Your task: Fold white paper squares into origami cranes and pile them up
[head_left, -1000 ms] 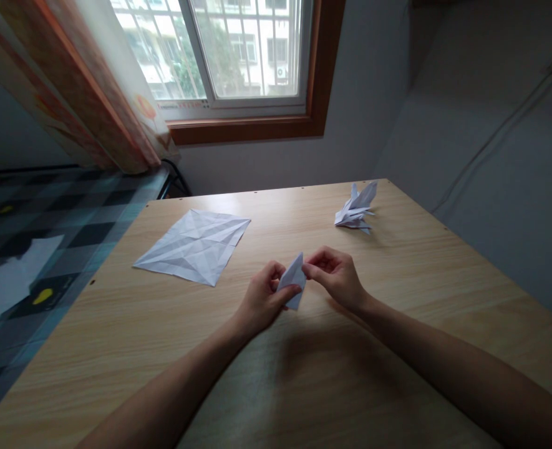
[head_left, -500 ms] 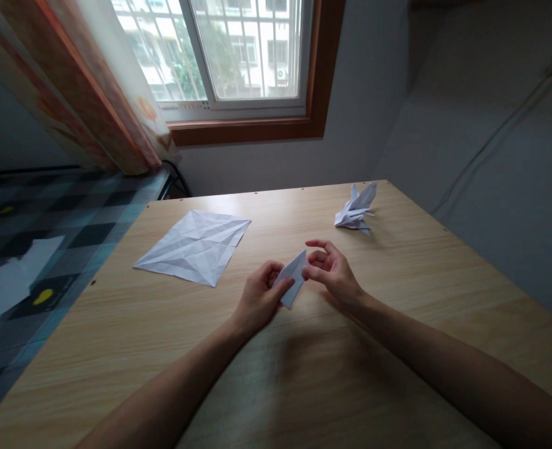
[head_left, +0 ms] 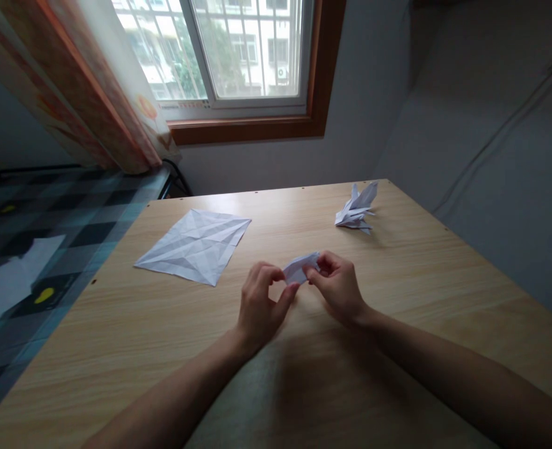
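A small white folded paper point(head_left: 299, 269) is held just above the wooden table, lying nearly sideways between my hands. My right hand point(head_left: 338, 282) pinches its right end, thumb on the near face and the other fingers curled behind. At the left end, the index finger and thumb of my left hand point(head_left: 262, 302) meet the paper's edge with a gap between them; how firmly they grip cannot be seen. Part of the paper is covered by my right fingers.
A creased square sheet of paper point(head_left: 196, 246) lies flat on the wooden table point(head_left: 173, 349) to the left. At the back right stands a folded paper figure point(head_left: 356, 209) with pointed flaps. Loose white paper point(head_left: 9, 287) rests on the checked cloth point(head_left: 93, 218) at the left.
The folded paper has turned from upright to nearly sideways. My right hand has closed on its right end, while my left thumb has come off its face to the lower left edge.
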The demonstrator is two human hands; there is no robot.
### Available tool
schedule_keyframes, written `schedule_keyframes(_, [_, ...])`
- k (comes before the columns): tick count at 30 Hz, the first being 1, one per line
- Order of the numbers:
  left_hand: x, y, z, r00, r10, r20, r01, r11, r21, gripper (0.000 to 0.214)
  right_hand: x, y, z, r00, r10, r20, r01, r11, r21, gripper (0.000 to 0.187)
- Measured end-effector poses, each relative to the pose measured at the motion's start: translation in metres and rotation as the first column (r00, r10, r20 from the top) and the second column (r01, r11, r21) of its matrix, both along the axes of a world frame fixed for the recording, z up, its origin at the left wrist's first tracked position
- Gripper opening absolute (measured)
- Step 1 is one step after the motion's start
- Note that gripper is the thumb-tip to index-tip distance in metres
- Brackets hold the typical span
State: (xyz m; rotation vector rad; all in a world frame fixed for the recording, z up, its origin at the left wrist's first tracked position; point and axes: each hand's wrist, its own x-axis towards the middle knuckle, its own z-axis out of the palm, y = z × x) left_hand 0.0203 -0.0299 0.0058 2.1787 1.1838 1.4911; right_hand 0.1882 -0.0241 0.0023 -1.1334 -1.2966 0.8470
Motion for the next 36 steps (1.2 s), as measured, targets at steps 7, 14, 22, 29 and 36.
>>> schedule_keyframes(7, [-0.001, 0.002, -0.007, 0.938, -0.275, 0.212, 0.333, 0.886, -0.322, 0.031, -0.003, -0.012, 0.012, 0.945, 0.182, 0.271, -0.277, 0.888, 0.368, 0.015])
schedule_keyframes(14, [-0.005, 0.008, -0.015, 0.818, -0.387, 0.426, 0.546, 0.756, -0.360, 0.038, 0.002, -0.008, 0.014, 0.918, 0.347, 0.191, -0.391, 0.869, 0.304, 0.010])
schedule_keyframes(22, [-0.005, 0.007, -0.006, 0.819, -0.427, 0.384, 0.562, 0.734, -0.382, 0.031, 0.004, -0.006, 0.007, 0.894, 0.448, -0.020, -0.440, 0.885, 0.154, 0.016])
schedule_keyframes(29, [-0.006, 0.006, -0.007, 0.808, -0.395, 0.438, 0.578, 0.678, -0.454, 0.033, 0.004, -0.006, 0.006, 0.869, 0.492, -0.044, -0.485, 0.867, 0.117, 0.018])
schedule_keyframes(36, [-0.005, 0.005, -0.009, 0.822, -0.323, 0.469, 0.553, 0.651, -0.520, 0.035, 0.000, -0.011, 0.010, 0.929, 0.366, 0.052, -0.368, 0.929, 0.044, 0.020])
